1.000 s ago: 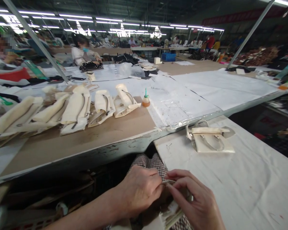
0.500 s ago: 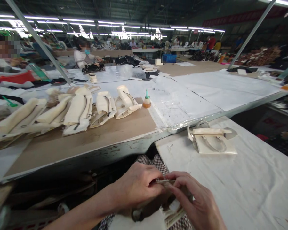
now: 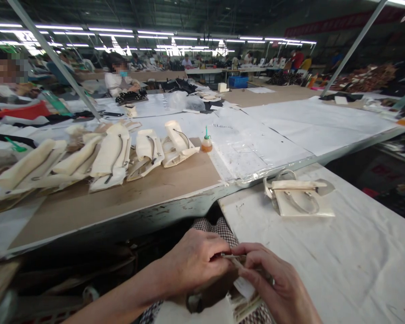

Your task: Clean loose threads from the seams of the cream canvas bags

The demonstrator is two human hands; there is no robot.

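On the lap, over checked cloth point(image 3: 220, 229), lies a cream bag piece point(image 3: 197, 312) with an open mouth and a dark inside. My left hand point(image 3: 197, 256) pinches its upper edge between thumb and fingers. Right beside it, my right hand point(image 3: 273, 274) grips the same edge, thumb below and fingers on top. A small white tag point(image 3: 245, 287) shows inside, near the right thumb. The fingers hide most of the edge between them. To the right, a cream handbag with handles point(image 3: 300, 202) lies on the white side table point(image 3: 351, 252).
Several cream bag pieces with zips point(image 3: 111, 155) lie in a row on brown board point(image 3: 175, 184) at the left. A bottle of amber liquid point(image 3: 206, 143) with a green nozzle stands beside them. A metal pole point(image 3: 54, 58) rises at the left. Across the table sits a masked person point(image 3: 116, 81).
The fingers have shifted slightly on the bag's edge, and the edge between them looks thinner and flatter. The white tag inside shows more plainly. Both hands stay in nearly the same place.
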